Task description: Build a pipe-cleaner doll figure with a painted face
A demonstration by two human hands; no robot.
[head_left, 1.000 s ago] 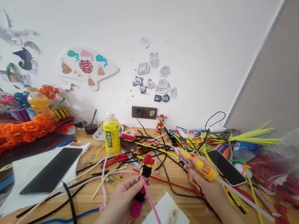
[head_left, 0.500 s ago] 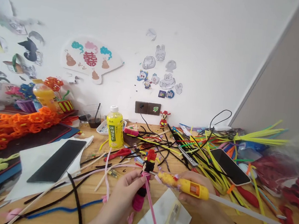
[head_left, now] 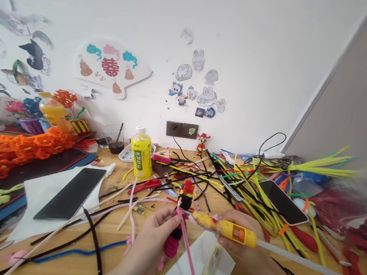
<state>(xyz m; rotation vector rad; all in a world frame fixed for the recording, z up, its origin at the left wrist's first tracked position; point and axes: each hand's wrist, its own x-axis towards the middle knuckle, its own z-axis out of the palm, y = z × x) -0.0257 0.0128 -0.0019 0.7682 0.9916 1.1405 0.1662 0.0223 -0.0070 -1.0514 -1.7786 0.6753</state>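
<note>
My left hand [head_left: 155, 236] grips a small pipe-cleaner doll [head_left: 183, 203] with a red top, a black middle and a pink lower part. A long pink pipe cleaner [head_left: 187, 261] runs down from the doll past my fingers. My right hand [head_left: 236, 236] is wrapped around a yellow hot glue gun [head_left: 229, 229], held nearly level. Its pale glue stick [head_left: 305, 262] juts out to the right. The gun's front end sits right next to the doll, though I cannot tell whether they touch.
Below the hands lies a white paper sheet [head_left: 200, 267] with a small packet on it. Loose pipe cleaners cover the wooden table [head_left: 108, 239]. A phone [head_left: 282, 201] lies among them on the right, a dark tablet [head_left: 70, 193] on white paper at left, and a yellow bottle [head_left: 140, 159] stands behind.
Over the last second my right hand has brought the glue gun down and left from the upper right to beside the doll. Since half a second ago, the hands have barely moved.
</note>
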